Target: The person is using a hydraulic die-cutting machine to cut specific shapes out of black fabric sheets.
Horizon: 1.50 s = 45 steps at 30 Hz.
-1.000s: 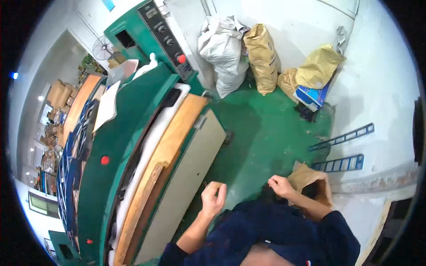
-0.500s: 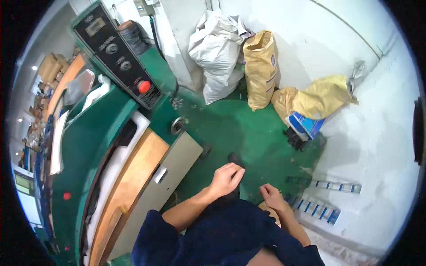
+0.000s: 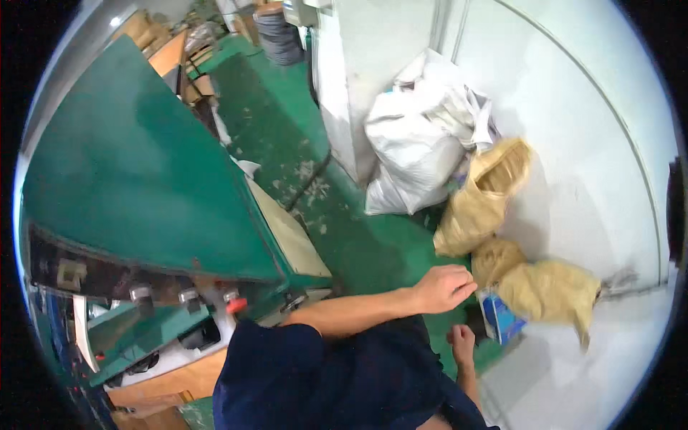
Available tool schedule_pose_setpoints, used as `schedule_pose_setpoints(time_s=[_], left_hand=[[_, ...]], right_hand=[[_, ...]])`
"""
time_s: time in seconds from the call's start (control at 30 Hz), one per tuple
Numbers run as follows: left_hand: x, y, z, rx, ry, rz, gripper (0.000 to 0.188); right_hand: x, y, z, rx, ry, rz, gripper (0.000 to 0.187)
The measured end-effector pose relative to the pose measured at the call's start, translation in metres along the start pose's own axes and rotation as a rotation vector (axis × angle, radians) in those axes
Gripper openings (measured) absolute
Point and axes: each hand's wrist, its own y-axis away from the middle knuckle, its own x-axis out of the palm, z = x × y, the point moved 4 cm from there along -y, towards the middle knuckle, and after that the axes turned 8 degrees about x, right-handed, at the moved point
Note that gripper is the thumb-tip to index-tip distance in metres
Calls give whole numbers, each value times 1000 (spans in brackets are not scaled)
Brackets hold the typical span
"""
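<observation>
Nearest to the view, the person's dark blue clothing (image 3: 315, 373) filled the lower middle, and from it the left forearm crossed toward the right. The left hand (image 3: 443, 289) was curled with its fingers folded in and no object showing in it; it hung in the air, in the picture just beside the lower yellow bags. The right hand (image 3: 462, 337), smaller and lower, was likewise drawn into a loose fist with nothing visible in its hold, though the inside of the palm could not be seen. Close by it on the floor (image 3: 373, 251) sat a blue and white box (image 3: 504, 317), partly under a slumped yellow bag (image 3: 555, 290) that lay along the foot of the white wall (image 3: 602, 158), probably sagging because little inside kept it up. To the left stood a green machine (image 3: 143, 165), its red button (image 3: 235, 304) and row of knobs set along one edge, presumably for easy reach, with a wooden board (image 3: 172, 373) below. Beyond the slumped bag, a yellow sack (image 3: 473, 215) stood tilted with its mouth open, and next to it a bulky white sack (image 3: 416, 154) was propped in the corner, where the walls seemed to serve as support. Farther off, a grey coil (image 3: 278, 39) stood on the floor, and brown boxes (image 3: 140, 32) blurred into the background.
</observation>
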Motion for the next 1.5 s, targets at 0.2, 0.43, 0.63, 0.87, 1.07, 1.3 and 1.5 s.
schedule_pose_setpoints(time_s=[0.2, 0.43, 0.63, 0.87, 1.07, 1.3, 1.5], left_hand=[[-94, -43, 99, -91, -184, -186, 11], [-250, -75, 181, -272, -510, -499, 13], [-321, -38, 213, -559, -602, -844, 16], [-320, 9, 227, -633, -648, -857, 24], [-238, 62, 176, -889, -820, -1339, 24], [-75, 91, 127, -1243, -820, -1465, 24], [-51, 140, 69, -1183, -881, -1675, 25]], right_hand=[[52, -141, 49, 77, 270, 232, 21], [173, -345, 219, 19, 326, 595, 24], [325, -383, 347, -292, 590, 930, 20], [429, -379, 366, -523, 848, 1327, 23], [478, -409, 353, -402, 1205, 1620, 21], [462, -352, 327, -480, 1270, 1741, 29], [482, -398, 219, -1216, 1382, 1942, 25]])
